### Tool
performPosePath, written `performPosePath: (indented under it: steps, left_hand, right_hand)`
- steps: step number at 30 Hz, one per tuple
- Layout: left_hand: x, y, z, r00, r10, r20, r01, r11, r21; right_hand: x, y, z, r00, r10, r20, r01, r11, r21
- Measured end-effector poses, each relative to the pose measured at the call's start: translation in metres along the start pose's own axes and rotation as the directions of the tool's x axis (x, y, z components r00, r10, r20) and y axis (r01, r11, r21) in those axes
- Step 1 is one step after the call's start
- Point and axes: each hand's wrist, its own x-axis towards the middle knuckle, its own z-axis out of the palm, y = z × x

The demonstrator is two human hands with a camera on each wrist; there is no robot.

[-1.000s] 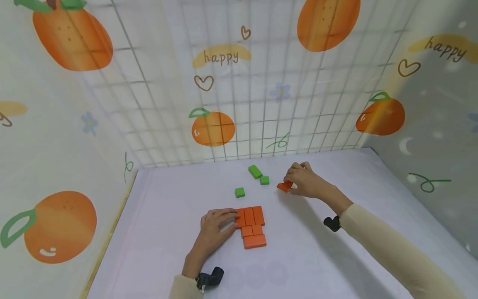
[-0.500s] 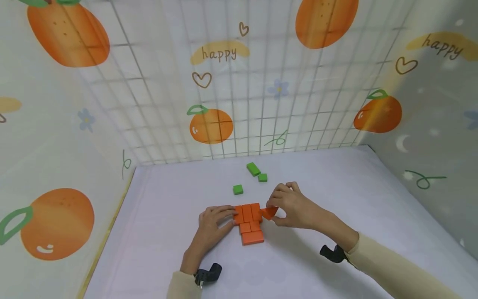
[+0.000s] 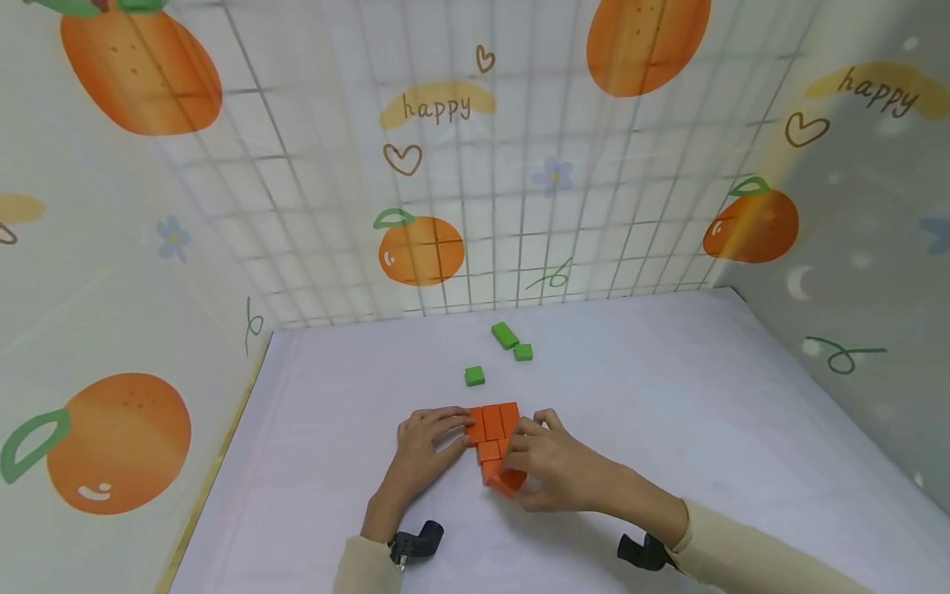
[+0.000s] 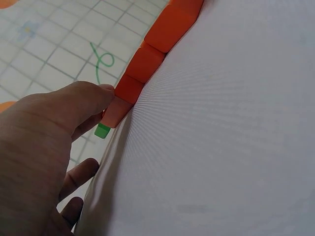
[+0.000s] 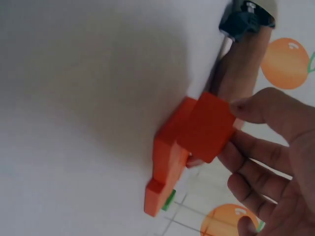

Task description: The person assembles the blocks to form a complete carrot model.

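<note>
On the white tabletop lies a flat group of orange blocks [image 3: 493, 422], three upright side by side with smaller ones below. My left hand [image 3: 425, 441] touches the group's left edge with its fingertips and thumb, fingers loosely extended. In the left wrist view, that hand [image 4: 54, 128] reaches the end of the orange row. My right hand [image 3: 552, 466] pinches another orange block [image 3: 508, 485] over the group's near right part, hiding some of it. The right wrist view shows this held block [image 5: 209, 128] tilted between thumb and fingers, its face roughly square.
Beyond the orange group lie a long green block [image 3: 505, 335] and two small green blocks, one [image 3: 523, 352] beside it and one [image 3: 474, 376] closer. Fabric printed with oranges [image 3: 421, 251] walls the table at the back and sides.
My right hand has carried the orange block from the right of the green blocks leftward and nearer, to the group's near end. The left hand stays at the group's left edge.
</note>
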Motion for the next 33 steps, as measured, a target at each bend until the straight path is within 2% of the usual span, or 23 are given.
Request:
performPosePath:
  steps: [4, 10, 14, 19, 22, 26, 30, 33]
  left_hand:
    - [0.001, -0.001, 0.001, 1.000, 0.006, -0.001, -0.006, 1.000, -0.002]
    - [0.003, -0.002, -0.001, 1.000, 0.023, -0.012, -0.022, 1.000, 0.005]
    - [0.004, -0.004, -0.002, 1.000, 0.002, 0.014, -0.003, 1.000, 0.018]
    - [0.005, -0.005, -0.004, 1.000, -0.006, 0.017, 0.006, 1.000, 0.016]
    - [0.005, -0.003, -0.004, 1.000, 0.011, 0.003, -0.011, 1.000, 0.018]
    - [0.004, -0.001, -0.004, 1.000, 0.016, -0.003, -0.016, 1.000, 0.015]
    - [0.002, -0.001, -0.002, 1.000, 0.011, -0.014, -0.011, 1.000, 0.009]
    - [0.001, -0.003, 0.002, 1.000, 0.020, -0.022, -0.020, 1.000, 0.008]
  right_hand:
    - [0.003, -0.002, 0.007, 1.000, 0.013, 0.012, -0.012, 0.999, -0.032]
    - [0.005, -0.003, 0.014, 1.000, 0.011, -0.014, -0.012, 0.996, -0.087]
    - [0.007, -0.002, 0.016, 1.000, 0.015, -0.009, -0.015, 0.995, -0.100]
    - [0.014, 0.004, 0.008, 0.998, 0.060, 0.028, -0.059, 0.998, -0.022]
    - [0.020, 0.017, 0.001, 0.992, 0.124, -0.020, -0.122, 0.991, 0.061]
    - [0.031, 0.046, -0.003, 0.959, 0.255, -0.126, -0.239, 0.962, 0.129]
    - [0.046, 0.080, -0.001, 0.900, 0.383, -0.209, -0.360, 0.922, 0.141]
    - [0.058, 0.102, 0.002, 0.859, 0.459, -0.225, -0.435, 0.888, 0.149]
